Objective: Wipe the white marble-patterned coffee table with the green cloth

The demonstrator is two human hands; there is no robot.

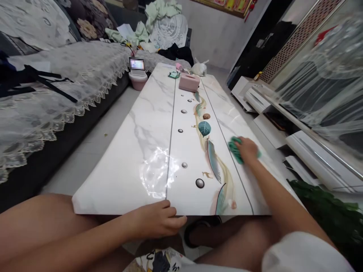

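Note:
A long white marbled table (127, 151) with a printed strip of leaves and dots stretches away in front of me. My right hand (247, 149) presses a green cloth (236, 150) on the table's right part, fingers closed over it. At the near edge, left of the middle, my left hand (163, 220) rests with its fingers loosely curled beside the edge; whether they grip the edge is unclear. Farther off stands a pink box (189, 82) on the tabletop, with a small green item (174, 74) to its left.
A lace-covered sofa (85, 64) runs along the left. Behind the table's left side, a phone (137, 64) stands on a pink bin (138, 81). A white plastic bag (199, 68) lies at the far end. White cabinets (314, 158) and a green plant (329, 215) are at right.

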